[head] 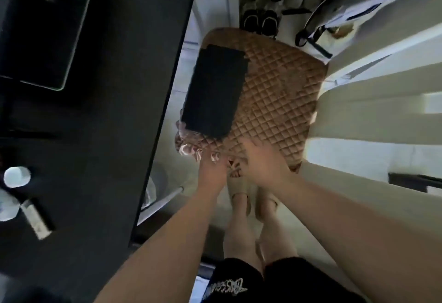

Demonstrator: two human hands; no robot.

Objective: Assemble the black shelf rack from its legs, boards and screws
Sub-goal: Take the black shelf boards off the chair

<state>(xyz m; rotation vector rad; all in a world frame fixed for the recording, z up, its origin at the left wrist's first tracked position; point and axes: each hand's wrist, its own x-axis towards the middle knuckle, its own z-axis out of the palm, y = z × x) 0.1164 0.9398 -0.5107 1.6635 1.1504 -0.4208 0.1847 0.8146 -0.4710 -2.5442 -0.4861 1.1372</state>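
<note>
The left hand (212,168) and right hand (262,161) are reaching the cushion's (275,92) near edge, grip too blurred to tell, while one board (212,94) is lying flat on it, no legs or screws showing, so assembly is seemingly barely starting.

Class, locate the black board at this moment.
Head view, centre: the black board lies flat on the left of the brown cushion, beside the dark desk.

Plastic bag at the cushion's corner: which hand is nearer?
Left. The left hand reaches the plastic bag; the right hand lies on the cushion, farther right.
</note>
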